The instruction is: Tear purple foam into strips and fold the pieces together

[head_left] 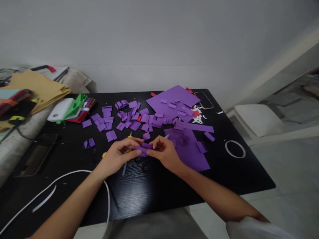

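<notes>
Where both hands meet over the black desk (154,196), head view | left hand (116,155): grip pinches one end of a folded purple strip (144,148) | right hand (165,153): grip pinches its other end | strip held just above desk's near middle | cut purple pieces (124,119) and purple sheet (174,98) lie behind.

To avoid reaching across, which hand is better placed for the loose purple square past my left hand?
Left, probably: the left hand is beside the purple square; the right hand sits farther off by the purple sheet. Both pinch the folded piece.
</notes>
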Tool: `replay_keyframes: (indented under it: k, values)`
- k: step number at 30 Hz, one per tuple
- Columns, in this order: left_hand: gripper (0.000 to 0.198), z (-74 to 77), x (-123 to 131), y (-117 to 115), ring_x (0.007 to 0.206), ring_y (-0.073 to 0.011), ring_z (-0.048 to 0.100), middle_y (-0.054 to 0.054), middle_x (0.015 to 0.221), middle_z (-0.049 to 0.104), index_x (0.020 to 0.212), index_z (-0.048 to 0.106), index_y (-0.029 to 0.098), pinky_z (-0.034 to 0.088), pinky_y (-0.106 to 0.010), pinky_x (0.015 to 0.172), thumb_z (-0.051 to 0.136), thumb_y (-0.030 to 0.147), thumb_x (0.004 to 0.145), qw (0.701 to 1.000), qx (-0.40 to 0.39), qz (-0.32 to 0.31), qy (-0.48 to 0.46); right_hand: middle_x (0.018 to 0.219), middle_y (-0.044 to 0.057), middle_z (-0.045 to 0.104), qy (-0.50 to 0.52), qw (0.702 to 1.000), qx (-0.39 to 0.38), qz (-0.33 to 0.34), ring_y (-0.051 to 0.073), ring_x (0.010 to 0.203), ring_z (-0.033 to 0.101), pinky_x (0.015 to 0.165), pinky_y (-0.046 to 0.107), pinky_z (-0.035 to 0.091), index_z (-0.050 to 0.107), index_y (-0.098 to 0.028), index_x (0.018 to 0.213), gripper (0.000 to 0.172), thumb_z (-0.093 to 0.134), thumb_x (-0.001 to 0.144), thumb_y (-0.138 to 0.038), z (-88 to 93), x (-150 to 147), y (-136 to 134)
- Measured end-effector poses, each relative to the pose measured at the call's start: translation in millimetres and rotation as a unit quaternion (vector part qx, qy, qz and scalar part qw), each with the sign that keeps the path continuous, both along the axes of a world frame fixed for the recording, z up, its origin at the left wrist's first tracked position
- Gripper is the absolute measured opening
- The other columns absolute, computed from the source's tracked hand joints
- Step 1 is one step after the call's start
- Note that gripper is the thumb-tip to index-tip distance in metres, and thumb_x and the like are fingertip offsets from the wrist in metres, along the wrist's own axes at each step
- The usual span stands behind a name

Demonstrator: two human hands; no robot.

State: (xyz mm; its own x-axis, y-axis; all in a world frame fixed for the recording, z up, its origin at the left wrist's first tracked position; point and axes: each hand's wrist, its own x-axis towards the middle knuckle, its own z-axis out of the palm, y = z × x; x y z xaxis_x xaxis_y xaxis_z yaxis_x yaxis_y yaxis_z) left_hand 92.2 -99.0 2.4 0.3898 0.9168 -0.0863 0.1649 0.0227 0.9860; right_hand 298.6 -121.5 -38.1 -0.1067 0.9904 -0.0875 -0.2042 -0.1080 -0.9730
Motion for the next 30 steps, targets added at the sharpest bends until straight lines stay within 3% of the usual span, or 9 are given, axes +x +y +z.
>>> replay_keyframes:
  k: [3,7,9,11,13,18,20,23,30]
  values:
    - [0.021,-6.1,-3,-1,0.074,-0.0173,0.069,-0.005,0.082,0.076,0.084,0.080,0.018,0.056,-0.028,0.071,0.086,0.037,0.079,1.000,-0.023,0.000,-0.005,0.078,-0.003,0.067,-0.002,1.000,0.000,0.026,0.016,0.075,0.063,0.076,0.033,0.055,0.060,-0.023,0.073,0.042,0.096,0.064,-0.042,1.8,-3,-4]
    - [0.024,-7.9,-10,-1,0.065,-0.0142,0.063,-0.003,0.074,0.072,0.088,0.081,0.017,0.053,-0.025,0.062,0.089,0.037,0.076,0.999,-0.017,0.044,-0.005,0.092,0.001,0.078,-0.030,0.998,0.027,0.056,0.019,0.086,0.073,0.084,0.036,0.059,0.070,-0.023,0.085,0.028,0.091,0.073,-0.038,24.0,15,1]
    - [0.026,-7.9,-14,-1,0.061,-0.0133,0.061,-0.001,0.071,0.069,0.088,0.080,0.018,0.051,-0.024,0.058,0.090,0.038,0.074,0.995,-0.010,0.094,-0.025,0.106,0.004,0.081,-0.068,0.996,0.052,0.001,0.021,0.098,0.076,0.090,0.039,0.061,0.073,-0.024,0.089,0.020,0.085,0.080,-0.036,40.4,36,7]
    - [0.025,-6.6,-16,0,0.061,-0.0131,0.061,0.000,0.071,0.069,0.085,0.079,0.019,0.051,-0.024,0.058,0.091,0.037,0.072,0.987,-0.009,0.151,-0.062,0.105,0.004,0.082,-0.113,0.987,0.082,-0.079,0.024,0.102,0.076,0.093,0.041,0.061,0.074,-0.025,0.090,0.015,0.084,0.082,-0.033,53.2,59,12]
    - [0.025,-2.6,-17,1,0.063,-0.0134,0.063,0.000,0.074,0.071,0.084,0.077,0.020,0.053,-0.024,0.061,0.092,0.034,0.070,0.973,-0.020,0.202,-0.113,0.106,0.005,0.081,-0.188,0.972,0.098,-0.101,0.025,0.100,0.076,0.092,0.043,0.062,0.076,-0.025,0.095,0.017,0.083,0.081,-0.032,58.2,78,15]
    - [0.025,17.9,-20,6,0.059,-0.0117,0.055,0.001,0.070,0.064,0.074,0.068,0.020,0.050,-0.023,0.055,0.088,0.031,0.063,0.928,-0.054,0.279,-0.242,0.104,0.004,0.082,-0.338,0.936,0.076,0.059,0.026,0.094,0.077,0.093,0.047,0.061,0.080,-0.028,0.102,0.020,0.079,0.082,-0.025,44.7,89,5]
    - [0.025,25.6,-24,7,0.058,-0.0119,0.051,0.001,0.066,0.057,0.069,0.062,0.021,0.047,-0.023,0.052,0.084,0.032,0.066,0.923,-0.054,0.266,-0.274,0.110,0.004,0.082,-0.392,0.907,0.085,0.125,0.029,0.101,0.077,0.099,0.051,0.059,0.081,-0.030,0.106,0.028,0.081,0.080,-0.020,39.0,86,-1]
    - [0.031,30.9,-27,7,0.054,-0.0122,0.044,0.001,0.060,0.048,0.063,0.055,0.021,0.042,-0.023,0.047,0.084,0.033,0.065,0.920,-0.055,0.219,-0.321,0.115,0.006,0.082,-0.452,0.871,0.096,0.167,0.032,0.111,0.074,0.106,0.055,0.054,0.081,-0.030,0.107,0.031,0.083,0.078,-0.019,35.5,83,-5]
    - [0.032,15.0,-18,1,0.049,-0.0106,0.050,0.001,0.061,0.054,0.066,0.062,0.017,0.041,-0.021,0.042,0.090,0.030,0.060,0.907,-0.135,0.081,-0.391,0.104,0.005,0.082,-0.424,0.881,0.085,0.193,0.028,0.096,0.077,0.090,0.046,0.059,0.081,-0.029,0.109,0.028,0.080,0.083,-0.020,40.0,81,2]
